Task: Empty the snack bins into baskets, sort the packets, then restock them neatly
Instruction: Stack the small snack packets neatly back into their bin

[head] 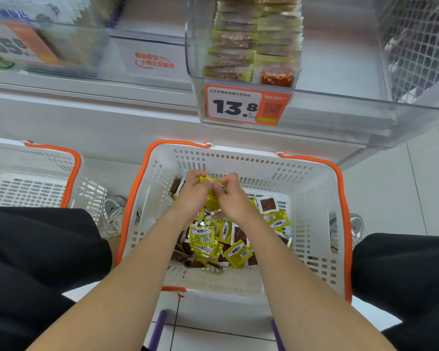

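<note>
Now | two hands (214, 196) gripping yellow packets (211, 181) | two baskets (312, 173)

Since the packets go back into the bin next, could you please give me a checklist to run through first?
1. Packets held in both hands, left hand and right hand: ok.
2. Held stack squared up: cannot tell, fingers cover it.
3. Bin has free room beside its rows: ok.
4. Basket emptied: not ok, loose packets remain.
5. Loose packets facing one way: not ok, mixed.
6. Price tag matches packets: cannot tell.
</note>
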`<state>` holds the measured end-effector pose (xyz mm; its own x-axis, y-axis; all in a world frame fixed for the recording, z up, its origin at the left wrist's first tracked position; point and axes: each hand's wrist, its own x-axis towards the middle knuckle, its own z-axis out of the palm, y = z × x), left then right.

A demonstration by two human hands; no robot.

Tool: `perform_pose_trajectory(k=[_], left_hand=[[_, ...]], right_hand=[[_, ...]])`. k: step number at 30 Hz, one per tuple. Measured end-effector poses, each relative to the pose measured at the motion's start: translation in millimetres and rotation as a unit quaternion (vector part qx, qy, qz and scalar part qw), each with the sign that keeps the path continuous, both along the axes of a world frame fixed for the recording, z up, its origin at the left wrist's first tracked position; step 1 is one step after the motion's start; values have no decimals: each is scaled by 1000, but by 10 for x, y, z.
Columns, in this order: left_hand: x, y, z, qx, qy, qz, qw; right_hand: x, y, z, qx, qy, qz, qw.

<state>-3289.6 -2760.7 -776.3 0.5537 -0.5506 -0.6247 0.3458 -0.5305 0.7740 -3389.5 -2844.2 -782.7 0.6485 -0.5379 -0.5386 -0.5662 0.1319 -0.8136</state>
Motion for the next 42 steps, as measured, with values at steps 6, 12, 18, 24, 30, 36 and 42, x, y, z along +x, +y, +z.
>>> perform_pose_trajectory(k=[6,12,18,24,30,36,42], left_hand=[[91,160,-173,78,-136,-60,986],[119,345,-380,116,-253,-94,956],[147,411,-435,135,-274,-101,947],[132,413,-406,145,-273,-112,944],[145,466,-367,130,-254,-133,949],[48,354,-114,37,-133,-132,982],[-120,82,416,-75,55,-28,995]], right_hand=[[-145,61,-466,-68,87,10,994],[-393,450,-898,-196,159,273,928],[-326,585,-969,-200,213,340,894],[-403,418,-980,-72,159,229,958],[-591,96,-764,45,120,35,991],[-518,-171,-299,156,15,-120,980],[-371,-359,366,-48,2,-79,996]])
